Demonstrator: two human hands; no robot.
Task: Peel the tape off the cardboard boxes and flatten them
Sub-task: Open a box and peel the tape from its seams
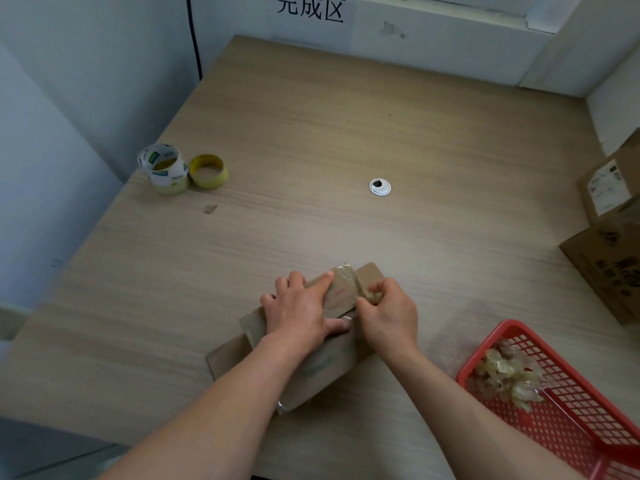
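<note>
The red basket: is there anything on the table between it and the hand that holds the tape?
Nothing visible. The right hand pinches the tape at the box. Only bare table lies between it and the red basket, which holds tape scraps.

The light is soft and a bit dim, with a grey-blue look; the brightest part is the white ledge (450, 46) at the top right, so light seems to come from there; the pale wooden table (311, 133) looks darker at its far end and paler close by; shadows are faint and soft, like the one under the two round rolls of tape (180, 169); the strip of clear shiny tape (343, 289) on the small brown cardboard box (322, 372) shows small white glints; the small round silver cap (380, 187) shines too; the table edges bend near the sides; the bigger brown boxes (609, 271) at the right edge look blurry.
</note>
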